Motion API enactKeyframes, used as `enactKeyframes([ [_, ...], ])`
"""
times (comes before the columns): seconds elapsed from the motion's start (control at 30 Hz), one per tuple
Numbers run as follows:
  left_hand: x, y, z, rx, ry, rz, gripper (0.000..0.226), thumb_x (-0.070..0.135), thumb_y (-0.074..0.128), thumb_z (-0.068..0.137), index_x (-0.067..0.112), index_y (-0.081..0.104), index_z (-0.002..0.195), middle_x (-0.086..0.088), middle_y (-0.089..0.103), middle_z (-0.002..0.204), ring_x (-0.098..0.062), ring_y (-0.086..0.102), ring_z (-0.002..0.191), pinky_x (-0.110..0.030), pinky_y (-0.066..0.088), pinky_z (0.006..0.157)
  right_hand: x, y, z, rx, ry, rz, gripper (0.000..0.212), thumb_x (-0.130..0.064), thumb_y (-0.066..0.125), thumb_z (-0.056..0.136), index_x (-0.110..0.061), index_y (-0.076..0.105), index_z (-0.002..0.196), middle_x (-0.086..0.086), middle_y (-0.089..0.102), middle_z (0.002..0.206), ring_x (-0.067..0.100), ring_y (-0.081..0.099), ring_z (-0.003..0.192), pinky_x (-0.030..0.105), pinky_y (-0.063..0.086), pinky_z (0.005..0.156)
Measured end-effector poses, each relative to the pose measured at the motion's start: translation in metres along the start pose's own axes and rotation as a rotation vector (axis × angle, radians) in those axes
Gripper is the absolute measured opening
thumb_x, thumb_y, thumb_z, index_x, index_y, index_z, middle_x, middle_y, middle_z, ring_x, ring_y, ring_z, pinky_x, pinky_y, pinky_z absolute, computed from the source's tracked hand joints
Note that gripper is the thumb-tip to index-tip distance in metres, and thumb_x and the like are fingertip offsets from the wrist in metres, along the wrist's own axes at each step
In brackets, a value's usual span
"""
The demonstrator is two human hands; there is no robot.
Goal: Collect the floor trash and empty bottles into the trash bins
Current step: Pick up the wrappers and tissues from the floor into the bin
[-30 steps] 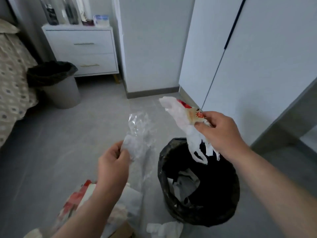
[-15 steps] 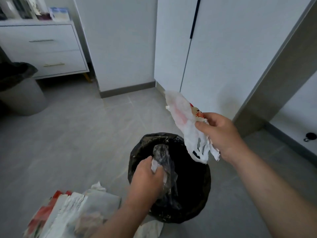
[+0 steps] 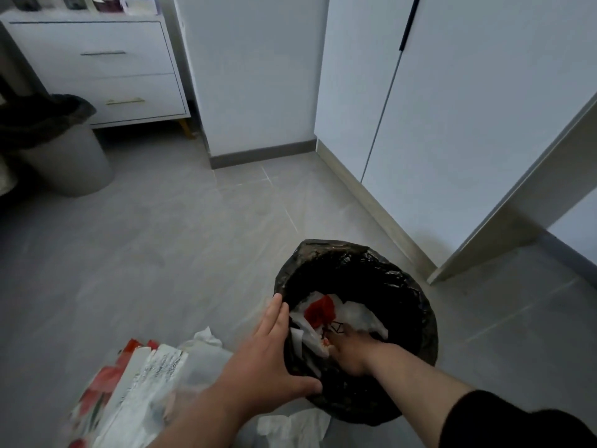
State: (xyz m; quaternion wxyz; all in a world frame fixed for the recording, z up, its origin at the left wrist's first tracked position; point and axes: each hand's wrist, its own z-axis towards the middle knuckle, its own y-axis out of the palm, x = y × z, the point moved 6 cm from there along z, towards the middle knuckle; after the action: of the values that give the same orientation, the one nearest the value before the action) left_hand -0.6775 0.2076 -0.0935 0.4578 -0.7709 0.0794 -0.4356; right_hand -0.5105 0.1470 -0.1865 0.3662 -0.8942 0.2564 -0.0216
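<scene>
A person leans over a black-lined bin, both hands at its mouth. The left hand lies flat on the rim at 9 o'clock, fingers straight, thumb spread, holding nothing. The right hand is sunk inside among the white-and-red wrapper. Its fingers are lost in the dark, so whether it grips or has let go cannot be told.

More trash waits on the floor. A pile of red-and-white packaging lies at 8 o'clock from the bin, just beside the left forearm, its long axis running roughly from 7 to 1 o'clock. A tissue sits at the pile's far end, and a white scrap lies at 6 o'clock against the bin's base. The free left hand is the nearer to all three and looks the likelier to reach them. A second bin stands well apart at 10 o'clock.
</scene>
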Motion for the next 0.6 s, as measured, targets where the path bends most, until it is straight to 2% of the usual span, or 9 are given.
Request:
enactKeyframes([
  [0.07,-0.001,0.001,0.001,-0.007,0.009,-0.007,0.127,0.065,0.068,0.060,0.025,-0.012,0.150,0.021,-0.031,0.150,0.009,-0.018,0.134,-0.017,0.007,0.114,-0.005,0.000,0.005,-0.076,0.012,-0.031,0.058,-0.047,0.025,0.100,-0.028,0.011,0.153,0.008,0.004,0.162,0.030,0.011,0.148,0.040,0.013,0.117],
  [0.13,-0.003,0.002,0.000,-0.010,0.015,-0.016,0.127,0.065,0.068,0.061,0.026,-0.013,0.149,0.021,-0.032,0.150,0.010,-0.022,0.132,-0.016,0.004,0.113,-0.008,0.000,0.011,-0.099,-0.011,-0.001,0.066,-0.054,0.032,0.096,-0.026,0.012,0.153,0.007,0.007,0.162,0.026,0.013,0.148,0.037,0.014,0.117],
  [0.17,-0.004,0.003,0.000,-0.007,0.018,-0.020,0.127,0.065,0.069,0.061,0.026,-0.014,0.149,0.021,-0.032,0.150,0.010,-0.023,0.132,-0.015,0.003,0.112,-0.008,-0.002,0.013,-0.068,-0.027,0.020,0.077,-0.062,0.039,0.090,-0.027,0.013,0.153,0.007,0.010,0.162,0.026,0.016,0.147,0.035,0.017,0.118],
  [0.23,-0.007,0.004,0.001,-0.010,0.014,-0.030,0.128,0.065,0.069,0.060,0.026,-0.015,0.149,0.021,-0.032,0.150,0.008,-0.024,0.135,-0.016,0.002,0.114,-0.006,-0.013,0.009,0.061,-0.048,0.059,0.105,-0.081,0.049,0.063,-0.032,0.018,0.151,0.007,0.019,0.159,0.027,0.027,0.143,0.032,0.026,0.115],
  [0.3,-0.009,0.006,0.002,-0.006,0.007,-0.040,0.128,0.066,0.069,0.060,0.027,-0.015,0.149,0.021,-0.032,0.150,0.005,-0.024,0.138,-0.020,0.004,0.117,-0.007,-0.033,-0.006,0.198,-0.131,0.093,0.121,-0.089,0.050,0.045,-0.034,0.023,0.149,0.002,0.024,0.157,0.023,0.029,0.142,0.029,0.027,0.115],
  [0.37,-0.010,0.008,0.000,-0.004,0.009,-0.060,0.128,0.065,0.069,0.060,0.028,-0.014,0.149,0.021,-0.032,0.149,0.004,-0.023,0.139,-0.023,0.006,0.119,-0.011,-0.056,-0.030,0.331,-0.251,0.142,0.108,-0.081,0.055,0.058,-0.033,0.025,0.149,-0.013,0.022,0.153,0.009,0.020,0.142,0.024,0.019,0.116],
  [0.43,-0.010,0.005,-0.007,-0.005,0.024,-0.074,0.125,0.066,0.069,0.061,0.030,-0.014,0.148,0.022,-0.030,0.149,0.005,-0.023,0.138,-0.024,0.005,0.120,-0.015,-0.070,-0.054,0.411,-0.319,0.209,0.087,-0.067,0.061,0.072,-0.034,0.030,0.147,-0.023,0.025,0.146,-0.002,0.021,0.137,0.021,0.020,0.114],
  [0.5,-0.015,-0.003,-0.024,0.016,0.027,-0.094,0.115,0.071,0.061,0.068,0.033,-0.011,0.148,0.024,-0.024,0.148,0.007,-0.020,0.137,-0.019,0.001,0.116,-0.022,-0.082,-0.076,0.513,-0.347,0.319,0.067,-0.053,0.063,0.082,-0.032,0.042,0.141,-0.017,0.044,0.140,-0.003,0.041,0.126,0.022,0.035,0.108],
  [0.6,-0.047,-0.010,-0.071,0.098,-0.089,-0.143,0.099,0.087,0.031,0.068,0.035,0.010,0.149,0.024,0.000,0.153,0.011,-0.001,0.134,-0.013,0.003,0.110,-0.063,-0.102,-0.114,0.673,-0.468,0.556,0.034,-0.032,0.062,0.088,-0.023,0.061,0.121,-0.006,0.066,0.108,-0.001,0.060,0.094,0.016,0.050,0.084],
])
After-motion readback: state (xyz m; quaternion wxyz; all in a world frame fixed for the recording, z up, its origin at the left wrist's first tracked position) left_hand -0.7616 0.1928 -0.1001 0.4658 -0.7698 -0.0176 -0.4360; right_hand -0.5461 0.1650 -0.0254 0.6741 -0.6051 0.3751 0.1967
